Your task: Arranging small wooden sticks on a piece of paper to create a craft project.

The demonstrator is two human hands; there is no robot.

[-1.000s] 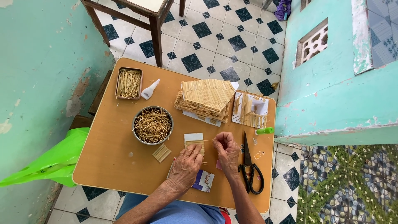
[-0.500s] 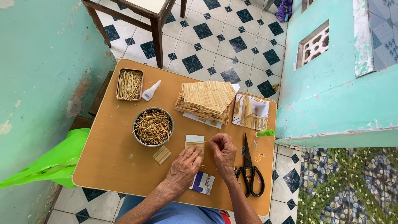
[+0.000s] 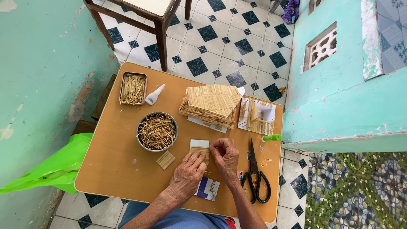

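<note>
Both the left hand (image 3: 187, 175) and right hand (image 3: 226, 155) pinched thin sticks (image 3: 200, 150) on a white card (image 3: 199, 144), right of the bowl (image 3: 157, 132).

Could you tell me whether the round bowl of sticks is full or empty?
Full: the round bowl is heaped with thin sticks to its rim.

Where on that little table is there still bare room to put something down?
The table's near-left corner, below the bowl and left of the left hand, is bare. The far side is crowded by tin, glue and stick house.
</note>
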